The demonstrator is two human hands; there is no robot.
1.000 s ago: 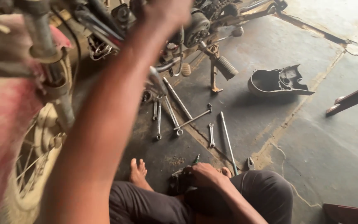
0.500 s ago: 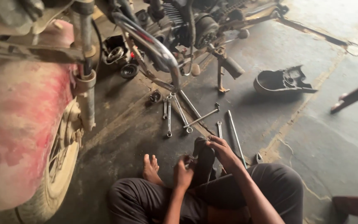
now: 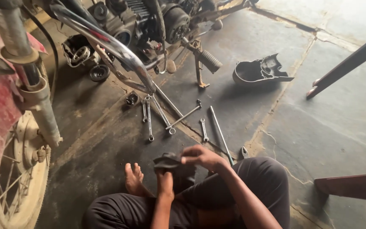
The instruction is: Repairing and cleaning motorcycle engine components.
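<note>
I sit cross-legged on an oily concrete floor beside a motorcycle. My left hand [image 3: 164,174] is wrapped in a dark greasy rag [image 3: 169,161] and closed inside it. My right hand [image 3: 201,156] pinches the rag's top edge from the right. Both hands meet just above my knees, near my bare foot [image 3: 133,178]. Several wrenches [image 3: 149,116] and a long rod [image 3: 220,133] lie on the floor just beyond my hands.
The motorcycle's engine [image 3: 149,21], chrome exhaust pipe [image 3: 111,46] and red front fender with spoked wheel [image 3: 11,169] fill the left and top. A black plastic cover [image 3: 257,71] lies at upper right. Dark metal bars [image 3: 348,63] cross the right side.
My left arm came down from the motorcycle to my lap. Both hands now work the dark rag, and the view has tilted down and steadied.
</note>
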